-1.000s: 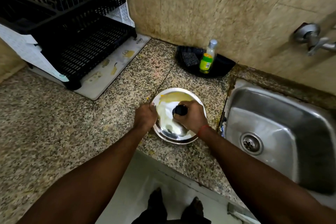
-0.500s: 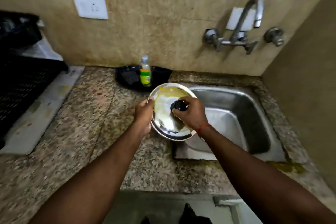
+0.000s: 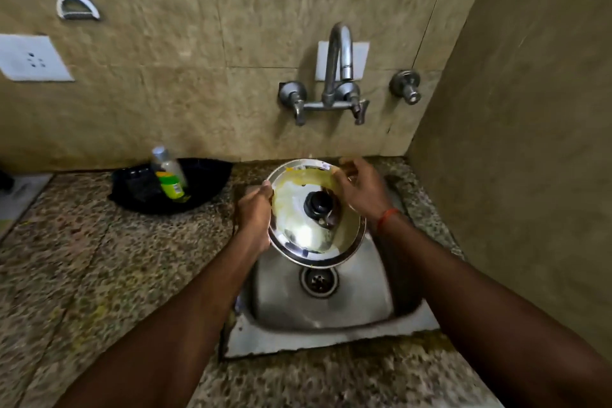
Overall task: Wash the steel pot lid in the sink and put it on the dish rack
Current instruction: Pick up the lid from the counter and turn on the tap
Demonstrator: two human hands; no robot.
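The steel pot lid (image 3: 303, 232), round with a black knob and smeared with yellow residue, is held tilted over the steel sink (image 3: 331, 311). My left hand (image 3: 255, 215) grips its left rim. My right hand (image 3: 362, 190) is off the knob, fingers spread, at the lid's far right rim; whether it touches the rim is unclear from blur. The dish rack is out of view.
A wall tap (image 3: 334, 76) with two valves hangs above the sink, with a third valve (image 3: 405, 86) to its right. A black tray (image 3: 142, 190) on the granite counter holds a soap bottle (image 3: 169, 174) and a scrubber. A side wall closes the right.
The lid was lifted off the counter and carried right, over the sink. My right hand let go of the knob and moved to the far rim. The view swung right, away from the rack.
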